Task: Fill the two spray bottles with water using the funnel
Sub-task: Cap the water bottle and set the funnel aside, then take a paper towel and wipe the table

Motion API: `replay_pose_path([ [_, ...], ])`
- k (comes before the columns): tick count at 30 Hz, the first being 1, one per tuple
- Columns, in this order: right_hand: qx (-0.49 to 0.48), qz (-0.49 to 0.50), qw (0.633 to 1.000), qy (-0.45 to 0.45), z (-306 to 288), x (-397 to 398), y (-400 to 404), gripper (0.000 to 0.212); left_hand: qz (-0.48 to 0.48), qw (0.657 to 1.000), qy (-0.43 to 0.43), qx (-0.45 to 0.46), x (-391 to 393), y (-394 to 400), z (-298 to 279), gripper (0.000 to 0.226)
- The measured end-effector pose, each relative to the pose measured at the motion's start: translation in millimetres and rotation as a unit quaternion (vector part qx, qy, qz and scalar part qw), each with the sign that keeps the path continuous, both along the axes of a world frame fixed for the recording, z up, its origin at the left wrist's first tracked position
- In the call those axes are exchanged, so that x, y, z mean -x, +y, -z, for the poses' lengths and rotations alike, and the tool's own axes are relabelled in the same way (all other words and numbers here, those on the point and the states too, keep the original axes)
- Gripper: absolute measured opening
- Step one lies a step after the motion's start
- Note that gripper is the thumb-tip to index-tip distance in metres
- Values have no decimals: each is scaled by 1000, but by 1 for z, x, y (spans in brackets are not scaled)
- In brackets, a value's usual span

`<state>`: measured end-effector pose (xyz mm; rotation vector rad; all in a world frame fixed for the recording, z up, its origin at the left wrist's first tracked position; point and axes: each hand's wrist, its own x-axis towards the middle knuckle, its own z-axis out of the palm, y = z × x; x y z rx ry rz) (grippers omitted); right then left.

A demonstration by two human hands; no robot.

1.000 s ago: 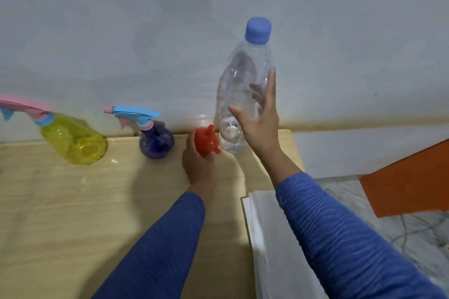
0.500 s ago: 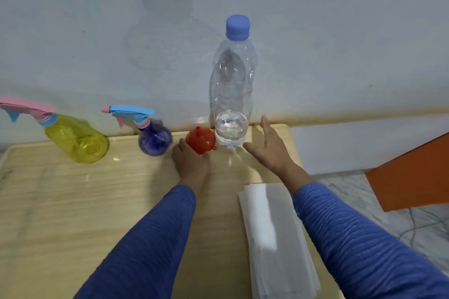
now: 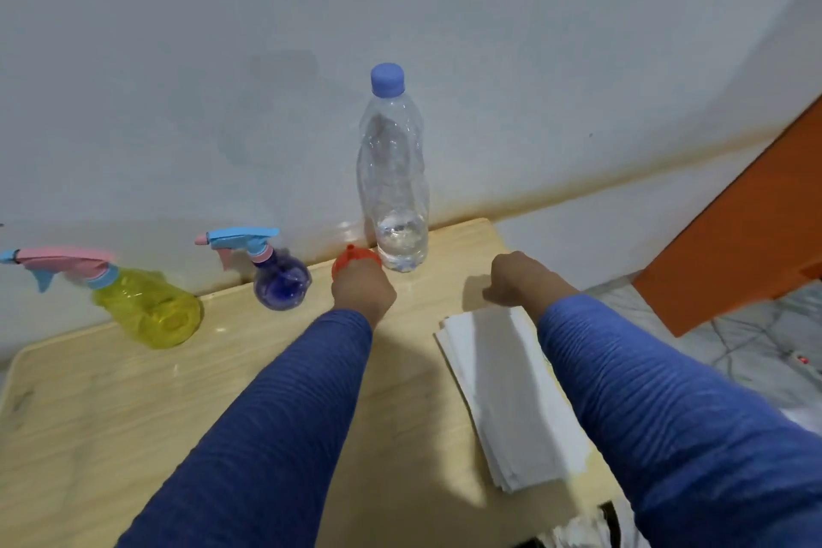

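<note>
Now, papers: white stack (image 3: 511, 396) by desk's (image 3: 111, 414) right edge.
Right hand (image 3: 516, 278): off the water bottle (image 3: 393, 174), fingers curled, empty.
Left hand (image 3: 362, 289): fingers around funnel (image 3: 353, 258).
Spray bottles: yellow (image 3: 147, 309), purple (image 3: 282, 285), far edge, capped; filling appears finished.

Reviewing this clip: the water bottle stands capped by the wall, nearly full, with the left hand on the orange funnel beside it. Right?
Not quite. The head view shows the water bottle nearly empty, water only at its base. It does stand capped by the wall, with the left hand on the orange funnel beside it.
</note>
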<state>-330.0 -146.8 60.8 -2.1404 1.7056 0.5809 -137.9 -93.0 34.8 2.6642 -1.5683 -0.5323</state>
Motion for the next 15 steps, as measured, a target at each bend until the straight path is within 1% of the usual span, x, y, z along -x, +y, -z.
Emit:
replay_pose_path([
  [2, 16, 15, 1000, -11, -7, 5, 12, 28, 95, 994, -56, -9, 9, 1, -11, 21],
  [3, 22, 27, 999, -16, -10, 8, 20, 26, 134, 988, -71, -23, 14, 3, -17, 19],
  [4, 25, 39, 999, -19, -11, 12, 29, 24, 163, 984, -67, -31, 19, 4, -20, 17],
  [6, 23, 63, 997, -25, -9, 20, 48, 26, 206, 978, -20, -28, 31, 7, -17, 20],
  [8, 17, 88, 995, -33, -5, 29, 68, 31, 247, 969, 22, -21, 44, 14, -12, 32],
  [10, 16, 113, 992, -45, 0, 37, 91, 35, 293, 954, 57, -16, 59, 27, -5, 40],
  [13, 35, 145, 986, -81, 11, 50, 129, 25, 365, 926, 100, -1, 81, 50, 10, 43],
  [15, 47, 175, 977, -113, 22, 55, 154, 32, 401, 907, 125, 2, 92, 66, 24, 42],
])
